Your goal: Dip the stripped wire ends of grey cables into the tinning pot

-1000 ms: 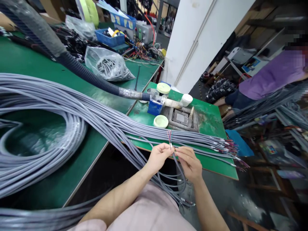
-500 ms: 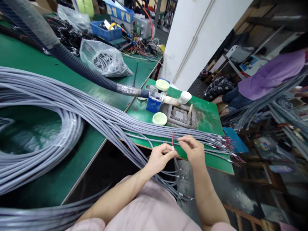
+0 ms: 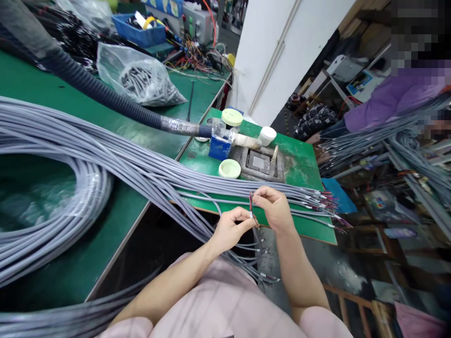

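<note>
My left hand [image 3: 232, 229] pinches a grey cable just below its stripped end. Thin red and dark wires [image 3: 251, 203] rise from the sheath, and a few bend down beside my fingertips. My right hand [image 3: 273, 206] is closed at the upper tips of these wires, thumb and forefinger pressed together on them. Behind both hands, a thick bundle of grey cables [image 3: 197, 177] crosses the green board, its stripped ends [image 3: 326, 199] lying to the right. More loose cable ends [image 3: 264, 277] hang below my hands.
A solder pot [image 3: 260, 162] sits on the green board beside a pale green lid [image 3: 229, 169], a white cup [image 3: 268, 135] and a blue box [image 3: 220, 147]. A ribbed hose [image 3: 116, 105] reaches over the bench from the left. A person in purple [image 3: 384, 101] stands at the right.
My right hand has moved left onto the wire tips and closed on them. My left hand keeps its pinch on the cable. The whole view has shifted slightly.
</note>
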A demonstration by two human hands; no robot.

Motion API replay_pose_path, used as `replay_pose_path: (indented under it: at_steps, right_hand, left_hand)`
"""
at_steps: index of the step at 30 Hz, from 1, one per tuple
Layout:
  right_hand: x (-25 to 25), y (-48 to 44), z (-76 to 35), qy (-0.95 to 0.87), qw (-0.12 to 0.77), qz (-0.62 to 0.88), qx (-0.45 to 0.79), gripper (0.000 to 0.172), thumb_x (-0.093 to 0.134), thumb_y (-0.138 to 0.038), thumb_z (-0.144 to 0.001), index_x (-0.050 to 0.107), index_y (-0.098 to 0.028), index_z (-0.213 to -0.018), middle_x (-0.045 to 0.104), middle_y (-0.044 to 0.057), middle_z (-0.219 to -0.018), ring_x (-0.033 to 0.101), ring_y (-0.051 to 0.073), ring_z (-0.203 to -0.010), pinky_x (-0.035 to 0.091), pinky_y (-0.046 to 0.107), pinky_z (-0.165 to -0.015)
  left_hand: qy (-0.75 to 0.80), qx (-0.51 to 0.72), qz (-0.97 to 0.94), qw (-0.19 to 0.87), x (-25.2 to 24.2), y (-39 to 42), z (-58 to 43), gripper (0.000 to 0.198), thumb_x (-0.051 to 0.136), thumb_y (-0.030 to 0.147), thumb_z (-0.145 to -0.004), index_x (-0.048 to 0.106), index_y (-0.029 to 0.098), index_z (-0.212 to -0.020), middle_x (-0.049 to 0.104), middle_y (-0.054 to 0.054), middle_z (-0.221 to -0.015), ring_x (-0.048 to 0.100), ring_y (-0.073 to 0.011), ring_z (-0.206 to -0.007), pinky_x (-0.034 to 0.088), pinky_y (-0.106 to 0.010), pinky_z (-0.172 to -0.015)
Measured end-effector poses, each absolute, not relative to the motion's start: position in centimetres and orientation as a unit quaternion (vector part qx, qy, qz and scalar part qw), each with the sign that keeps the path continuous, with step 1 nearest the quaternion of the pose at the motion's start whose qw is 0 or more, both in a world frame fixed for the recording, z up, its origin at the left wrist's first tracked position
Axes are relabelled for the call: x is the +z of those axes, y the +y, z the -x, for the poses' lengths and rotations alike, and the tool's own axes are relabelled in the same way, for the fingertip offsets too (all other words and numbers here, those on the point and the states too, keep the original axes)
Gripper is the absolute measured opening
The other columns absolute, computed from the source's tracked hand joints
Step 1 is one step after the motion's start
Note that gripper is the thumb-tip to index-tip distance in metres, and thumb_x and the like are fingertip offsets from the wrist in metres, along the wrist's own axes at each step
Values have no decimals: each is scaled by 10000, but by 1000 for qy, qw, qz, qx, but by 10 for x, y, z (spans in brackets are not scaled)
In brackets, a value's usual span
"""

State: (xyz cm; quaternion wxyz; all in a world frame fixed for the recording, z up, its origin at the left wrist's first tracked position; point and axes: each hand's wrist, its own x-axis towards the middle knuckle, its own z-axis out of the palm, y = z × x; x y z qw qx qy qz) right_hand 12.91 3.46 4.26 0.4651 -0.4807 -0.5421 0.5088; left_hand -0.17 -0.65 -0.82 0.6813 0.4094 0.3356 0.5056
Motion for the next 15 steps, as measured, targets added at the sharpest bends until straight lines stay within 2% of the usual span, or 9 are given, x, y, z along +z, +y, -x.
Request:
replay_pose_path:
  at_steps: [4, 9, 15]
  right_hand:
    - [37, 35, -129, -523, 478, 474, 523, 143, 728, -282, -697, 632, -187, -650, 619, -24, -615, 548, 107, -588, 475, 240, -600]
    - [38, 33, -127, -531, 466, 476, 524, 130, 751, -289, -677, 655, -202, -676, 644, -21, -634, 554, 112, -562, 462, 236, -537]
    - [37, 35, -131, -522, 478, 479, 519, 155, 761, -318, -668, 663, -198, -668, 654, -14, -660, 578, 124, -624, 500, 265, -640]
  left_hand:
    - [314, 508, -409, 690, -10, -7, 1, 263, 745, 384, -735, 652, 138, -733, 720, -50, -694, 663, -149, -653, 507, -263, -684]
    - [321, 507, -404, 691, -12, -7, 1, 287, 766, 405, -707, 659, 139, -714, 715, -48, -674, 655, -147, -629, 505, -266, -676]
    - [309, 505, -401, 699, -17, -8, 0, 259, 742, 392, -744, 673, 144, -769, 735, -54, -711, 673, -155, -673, 513, -278, -725]
